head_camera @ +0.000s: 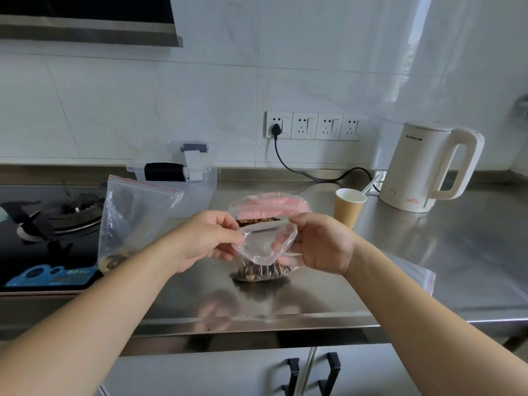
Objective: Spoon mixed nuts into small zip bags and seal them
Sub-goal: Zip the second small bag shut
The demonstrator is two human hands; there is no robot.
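A small clear zip bag (264,254) with mixed nuts in its bottom stands on the steel counter (400,267), its mouth spread open. My left hand (204,238) pinches the left end of the zip strip. My right hand (320,242) pinches the right end. Behind it lies a larger bag of nuts (268,212) with a pink zip strip, partly hidden by my hands. A big clear zip bag (128,218) with a few nuts at its bottom stands at the left. A white spoon handle (370,185) sticks out of a paper cup (348,208).
A white electric kettle (428,170) stands at the back right, its cord plugged into the wall sockets (314,125). A clear plastic box (174,170) sits at the back. A gas stove (51,221) lies to the left. Flat empty zip bags (411,277) lie at the right.
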